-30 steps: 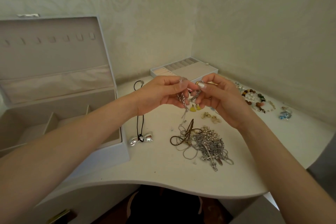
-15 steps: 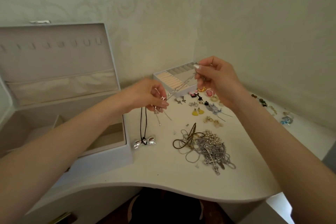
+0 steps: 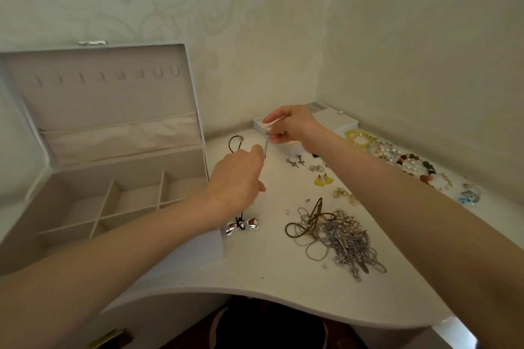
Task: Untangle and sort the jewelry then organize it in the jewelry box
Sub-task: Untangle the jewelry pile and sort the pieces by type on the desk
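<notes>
Nearest us, right of the jewelry box (image 3: 127,167) and off its front corner, the tangle (image 3: 337,238) of grey chains, pearls and a brown cord lies on the desk (image 3: 269,280). We judge it light, limp and apt to knot tighter, so we would lift one free loop at its edge rather than pull from the middle. Just beside the box's front right corner rests the bow pendant (image 3: 242,226) on its black cord, partly hidden under our left wrist.

Farther back, right of the box's open lid, our left hand (image 3: 236,178) and right hand (image 3: 292,125) share a short silver chain (image 3: 266,147), held above the desk. The right fingers (image 3: 273,119) pinch its upper end. The left fingers (image 3: 256,150) are curled and appear to pinch its lower end, though the back of the hand hides the contact. The chain looks thin, slippery and probably delicate at its links, so a pinch near each end, with little tension, suits it.

Farther right of the box lie yellow earrings (image 3: 323,179) and beaded bracelets (image 3: 414,163). Behind the right hand, toward the wall, sits a small tray (image 3: 340,122).
</notes>
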Demonstrator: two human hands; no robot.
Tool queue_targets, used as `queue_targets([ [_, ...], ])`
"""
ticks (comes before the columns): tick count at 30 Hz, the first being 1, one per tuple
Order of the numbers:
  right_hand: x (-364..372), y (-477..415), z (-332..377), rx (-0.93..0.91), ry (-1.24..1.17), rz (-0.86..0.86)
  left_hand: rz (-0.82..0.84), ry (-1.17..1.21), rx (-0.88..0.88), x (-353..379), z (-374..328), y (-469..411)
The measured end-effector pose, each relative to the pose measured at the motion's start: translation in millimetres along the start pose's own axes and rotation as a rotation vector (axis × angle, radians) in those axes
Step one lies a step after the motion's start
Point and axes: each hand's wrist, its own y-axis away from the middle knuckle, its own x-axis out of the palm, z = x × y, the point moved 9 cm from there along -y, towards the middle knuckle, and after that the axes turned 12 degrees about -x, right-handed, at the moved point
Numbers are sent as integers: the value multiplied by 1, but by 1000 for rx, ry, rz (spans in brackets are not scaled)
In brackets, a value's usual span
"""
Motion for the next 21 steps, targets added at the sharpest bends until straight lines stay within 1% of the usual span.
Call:
queue_targets([
  [3, 18, -13, -11, 58, 14, 42, 17, -108, 26, 4, -2, -4],
  [7, 33, -31, -26, 88, 52, 49, 141, -61, 78, 17, 1, -13],
  [11, 45, -41, -39, 98, 66, 45, 175, -82, 99, 26, -1, -15],
  [15, 55, -49, -49, 100, 204, 75, 175, -133, 115, 31, -3, -15],
  [21, 67, -59, -46, 4, 458, 146, 193, -114, 140, 34, -3, -15],
])
